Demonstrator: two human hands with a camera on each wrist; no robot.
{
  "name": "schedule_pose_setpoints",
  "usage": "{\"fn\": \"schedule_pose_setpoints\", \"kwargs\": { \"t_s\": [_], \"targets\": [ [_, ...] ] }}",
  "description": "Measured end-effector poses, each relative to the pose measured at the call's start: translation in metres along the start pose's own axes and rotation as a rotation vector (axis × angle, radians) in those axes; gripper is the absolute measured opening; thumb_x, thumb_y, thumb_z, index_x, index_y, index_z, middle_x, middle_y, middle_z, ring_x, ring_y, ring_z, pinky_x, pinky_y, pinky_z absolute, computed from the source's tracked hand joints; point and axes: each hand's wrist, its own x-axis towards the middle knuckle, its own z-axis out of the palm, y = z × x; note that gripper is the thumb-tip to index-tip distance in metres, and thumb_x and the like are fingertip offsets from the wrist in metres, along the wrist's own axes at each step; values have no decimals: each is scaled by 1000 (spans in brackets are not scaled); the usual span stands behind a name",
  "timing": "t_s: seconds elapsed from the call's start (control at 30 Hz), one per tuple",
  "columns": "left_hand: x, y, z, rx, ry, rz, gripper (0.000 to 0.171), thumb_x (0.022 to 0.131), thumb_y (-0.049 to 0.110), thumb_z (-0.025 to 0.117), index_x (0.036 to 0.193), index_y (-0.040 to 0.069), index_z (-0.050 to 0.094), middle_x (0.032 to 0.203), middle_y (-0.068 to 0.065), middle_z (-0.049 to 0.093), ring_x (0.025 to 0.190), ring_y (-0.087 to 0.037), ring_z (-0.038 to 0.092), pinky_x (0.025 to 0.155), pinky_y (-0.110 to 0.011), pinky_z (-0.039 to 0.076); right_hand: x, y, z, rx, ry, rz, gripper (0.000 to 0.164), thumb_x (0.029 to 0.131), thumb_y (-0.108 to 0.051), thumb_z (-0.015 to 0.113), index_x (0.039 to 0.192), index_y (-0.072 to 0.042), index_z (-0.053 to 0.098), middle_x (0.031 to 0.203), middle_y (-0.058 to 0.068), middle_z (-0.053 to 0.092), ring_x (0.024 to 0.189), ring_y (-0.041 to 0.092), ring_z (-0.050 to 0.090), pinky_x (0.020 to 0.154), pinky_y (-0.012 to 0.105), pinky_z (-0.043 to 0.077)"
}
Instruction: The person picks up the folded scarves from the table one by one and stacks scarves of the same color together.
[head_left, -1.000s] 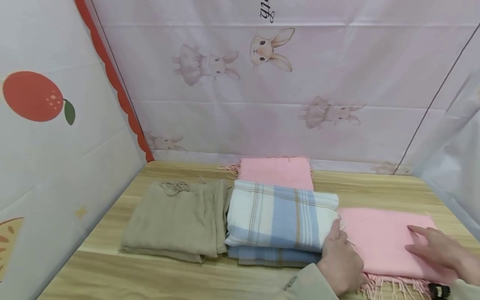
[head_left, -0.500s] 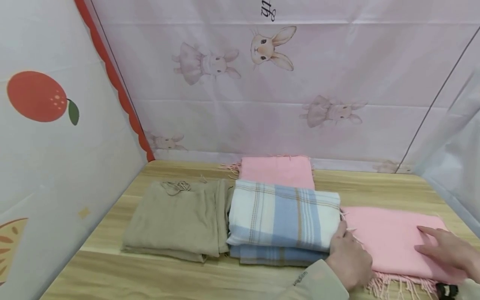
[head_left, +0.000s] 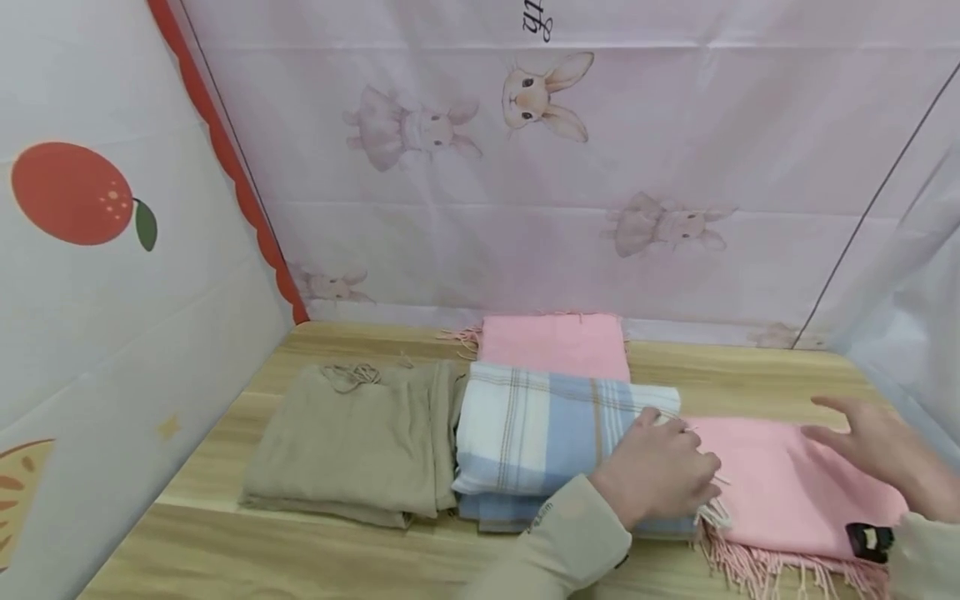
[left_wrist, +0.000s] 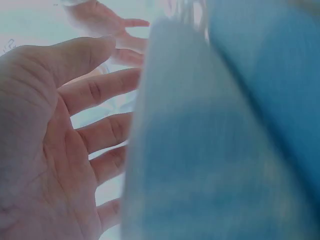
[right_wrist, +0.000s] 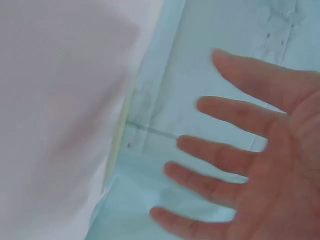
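A folded blue-and-white plaid scarf (head_left: 555,425) lies mid-table. My left hand (head_left: 660,467) is at its right end, close to the white fringe. In the left wrist view the fingers (left_wrist: 100,92) of that hand are extended, their tips hidden by the plaid cloth (left_wrist: 200,150); contact cannot be judged. To the right lies a folded pink scarf (head_left: 765,475) with fringe toward me. My right hand (head_left: 885,446) hovers over its right part, fingers spread and holding nothing. The right wrist view shows that palm with the fingers (right_wrist: 220,152) apart from the pink cloth (right_wrist: 60,120).
A folded khaki cloth (head_left: 352,450) with a loose cord on top sits left of the plaid scarf. Behind the plaid scarf lies another folded pink scarf (head_left: 551,342), partly covered. Printed sheets (head_left: 450,183) rise behind and beside the wooden table (head_left: 225,550).
My left hand has moved from the plaid scarf's lower right corner up over its right end. My right hand has lifted off the pink scarf, slightly farther from me.
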Motion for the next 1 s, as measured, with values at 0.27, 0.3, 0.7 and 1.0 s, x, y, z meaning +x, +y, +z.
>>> {"fn": "schedule_pose_setpoints", "kwargs": {
  "t_s": [0.27, 0.3, 0.7, 1.0],
  "targets": [
    [-14, -28, -13, 78, 55, -67, 29, 106, 48, 46, 124, 41, 68, 118, 18, 67, 112, -5, 58, 99, -35, 42, 12, -28, -10, 39, 178, -70, 47, 100, -20, 64, 123, 20, 56, 106, 43, 61, 87, 58, 61, 63, 59, 51],
    [-16, -32, -14, 82, 58, -84, 29, 107, 47, 46, 123, 40, 69, 116, 17, 67, 111, -6, 58, 98, -35, 43, 14, -32, -10, 42, 188, -71, 45, 100, -19, 65, 122, 19, 58, 108, 43, 60, 92, 60, 60, 65, 61, 51],
    [-34, -73, -16, 67, 83, -194, 28, 106, 45, 50, 115, 31, 73, 108, 10, 69, 100, -12, 62, 90, -36, 46, 37, -56, -13, 63, 297, -221, 27, 96, -11, 69, 112, 11, 70, 100, 34, 69, 76, 44, 69, 57, 49, 51],
    [-49, -101, -23, -21, 32, -258, 27, 107, 41, 51, 109, 26, 72, 105, 7, 68, 96, -15, 61, 90, -39, 45, 48, -75, -11, 131, 254, -240, 30, 95, -8, 69, 116, 13, 68, 120, 39, 60, 88, 50, 68, 72, 63, 51]
  ]
}}
